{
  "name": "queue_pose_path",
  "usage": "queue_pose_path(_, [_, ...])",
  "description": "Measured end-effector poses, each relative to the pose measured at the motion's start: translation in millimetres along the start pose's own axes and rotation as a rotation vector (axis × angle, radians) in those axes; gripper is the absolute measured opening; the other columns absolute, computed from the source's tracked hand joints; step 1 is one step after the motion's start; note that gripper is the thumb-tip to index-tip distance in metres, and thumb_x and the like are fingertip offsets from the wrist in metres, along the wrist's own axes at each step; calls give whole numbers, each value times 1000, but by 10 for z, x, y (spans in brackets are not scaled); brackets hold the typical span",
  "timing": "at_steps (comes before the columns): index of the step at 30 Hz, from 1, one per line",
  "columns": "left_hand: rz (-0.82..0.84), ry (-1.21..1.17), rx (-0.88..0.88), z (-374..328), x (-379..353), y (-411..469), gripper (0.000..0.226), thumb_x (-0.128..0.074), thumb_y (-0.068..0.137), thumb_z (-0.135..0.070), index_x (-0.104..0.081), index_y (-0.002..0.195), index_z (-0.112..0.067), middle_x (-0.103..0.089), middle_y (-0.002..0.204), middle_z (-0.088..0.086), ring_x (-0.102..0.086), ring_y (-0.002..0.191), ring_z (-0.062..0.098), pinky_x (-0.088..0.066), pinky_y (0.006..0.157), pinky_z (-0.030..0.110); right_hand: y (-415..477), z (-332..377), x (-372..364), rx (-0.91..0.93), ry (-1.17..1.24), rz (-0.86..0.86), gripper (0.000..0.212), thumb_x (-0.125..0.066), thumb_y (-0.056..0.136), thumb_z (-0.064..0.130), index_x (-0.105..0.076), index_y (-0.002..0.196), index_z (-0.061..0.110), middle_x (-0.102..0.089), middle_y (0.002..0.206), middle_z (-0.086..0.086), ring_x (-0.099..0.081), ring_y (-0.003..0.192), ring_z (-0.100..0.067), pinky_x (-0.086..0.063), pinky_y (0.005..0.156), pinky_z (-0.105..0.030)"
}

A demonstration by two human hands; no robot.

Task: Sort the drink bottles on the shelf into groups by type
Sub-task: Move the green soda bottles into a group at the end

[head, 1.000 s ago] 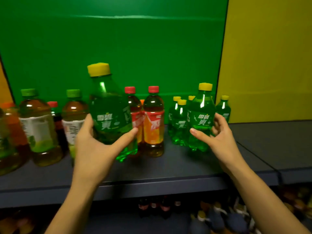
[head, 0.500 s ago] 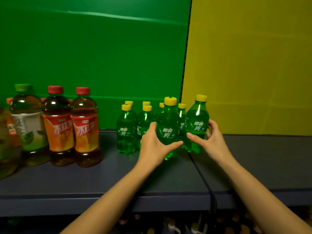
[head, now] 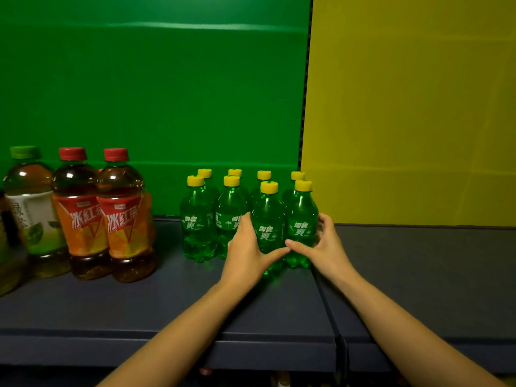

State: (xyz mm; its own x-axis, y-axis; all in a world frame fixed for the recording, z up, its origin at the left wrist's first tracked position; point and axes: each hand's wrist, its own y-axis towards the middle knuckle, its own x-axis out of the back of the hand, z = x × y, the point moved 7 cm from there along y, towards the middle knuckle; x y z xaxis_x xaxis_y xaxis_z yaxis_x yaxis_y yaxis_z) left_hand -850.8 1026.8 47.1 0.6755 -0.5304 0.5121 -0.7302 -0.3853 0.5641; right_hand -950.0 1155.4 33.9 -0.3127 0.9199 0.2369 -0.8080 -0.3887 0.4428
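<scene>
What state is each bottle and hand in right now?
Green plastic soda bottles with yellow caps: eight, upright, capped, grouped.
Third front green bottle: held by left hand.
Rightmost front green bottle: held by right hand.
Brown tea bottles with red caps: upright, capped.
Pale tea bottle with green cap: upright, capped.

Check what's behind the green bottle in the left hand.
Another yellow-capped green bottle, only its cap and shoulder showing; its body is covered by the held green bottle in the left hand. Further back, the green panel.
</scene>
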Motion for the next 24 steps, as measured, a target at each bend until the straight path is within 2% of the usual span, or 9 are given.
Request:
queue_pose_path(3, [40, 62, -6, 27, 7, -55, 85, -77, 67, -44, -30, 131, -15, -49, 130, -2, -50, 120, 17, -39, 91, 20, 3, -17, -26, 15, -33, 20, 80, -79, 69, 14, -30, 132, 16, -48, 121, 6, -47, 115, -9, -40, 96, -23])
queue_pose_path(5, [58, 155, 19, 50, 33, -118, 89, -73, 68, -50, -26, 134, -15, -45, 136, -1, -49, 122, 22, -43, 96, 30, -9, -27, -29, 27, -74, 23, 81, -79, 70, 18, -28, 134, 16, -47, 124, 5, -46, 119, -11, -39, 100, -26])
queue_pose_path(6, [53, 223, 33, 48, 62, -144, 85, -70, 70, -53, -28, 131, -14, -46, 134, 1, -50, 120, 24, -46, 94, 35, -21, -30, -27, 31, -105, 24, 82, -78, 71, 20, -27, 135, 16, -47, 127, 3, -46, 120, -12, -39, 101, -28])
queue_pose_path(9, [41, 464, 53, 37, 138, -154, 64, -60, 72, -65, -36, 104, -14, -59, 109, 6, -59, 103, 29, -44, 73, 34, -51, -34, -12, 46, -187, 21, 83, -77, 73, 21, -25, 138, 14, -46, 136, -3, -44, 126, -18, -39, 106, -37])
queue_pose_path(11, [56, 568, 62, 44, 146, -120, 63, -54, 72, -71, -40, 94, -14, -63, 94, 7, -61, 93, 29, -42, 67, 33, -58, -20, 2, 62, -226, 9, 84, -77, 73, 23, -24, 138, 14, -46, 137, -5, -44, 126, -20, -40, 105, -41])
queue_pose_path(16, [69, 561, 58, 89, 80, -44, 54, -53, 77, -65, -47, 77, -12, -62, 83, 7, -60, 86, 28, -42, 68, 33, -54, 1, 8, 82, -257, -22, 83, -77, 72, 23, -26, 137, 13, -48, 133, -5, -46, 123, -19, -42, 102, -38])
queue_pose_path(20, [56, 555, 60, 127, 56, 14, 52, -54, 78, -63, -47, 76, -12, -62, 83, 8, -60, 86, 28, -42, 67, 33, -17, -36, 4, 83, -281, -47, 84, -78, 71, 26, -28, 137, 13, -48, 134, -7, -48, 123, -22, -44, 100, -43])
queue_pose_path(24, [61, 586, 60, 130, 29, 24, 51, -50, 82, -62, -50, 85, -11, -63, 91, 11, -60, 91, 30, -44, 70, 35, 16, -62, -17, 82, -306, -58, 84, -77, 71, 29, -28, 137, 13, -49, 134, -8, -49, 122, -23, -45, 99, -46])
